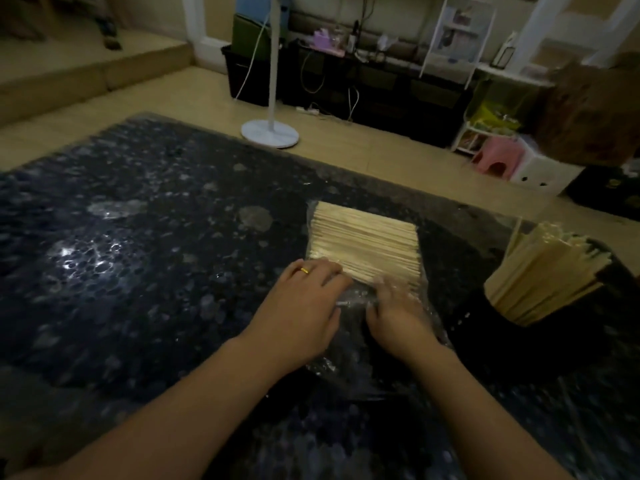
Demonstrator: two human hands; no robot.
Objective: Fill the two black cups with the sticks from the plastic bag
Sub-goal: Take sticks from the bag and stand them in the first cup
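While your left hand (pixel 304 306) lies flat on the near left corner of the plastic bag (pixel 349 327), fingers straight and pressing the film down with a gold ring (pixel 304 270) showing, use it purely as an anchor: keep the pressure on the plastic, not on the wood, so the sticks (pixel 365 247) can slide free. Your right hand (pixel 398 313) sits just beside it, at the mouth of the bag; its fingertips are blurred and lost in crinkled film, so I cannot tell whether it pinches anything or merely rests there. You likely need to part the opening and draw out a modest bunch, ends level, since a fat handful would probably splay or snag on the film. The sticks lie side by side in a flat block inside the far half of the bag, running left to right. Further right, one black cup (pixel 561 323) stands near the table edge, already crowded with upright sticks; a second cup I cannot make out.

You are working on a dark speckled table (pixel 138 254) that throws back glare at the left, so thin film is hard to read against it. Beyond it, from the left: a beige step (pixel 86 74), a white fan stand (pixel 270 133) with its cord, a low black cabinet (pixel 381 95), a white wire rack (pixel 453 36), a pink stool (pixel 498 161)
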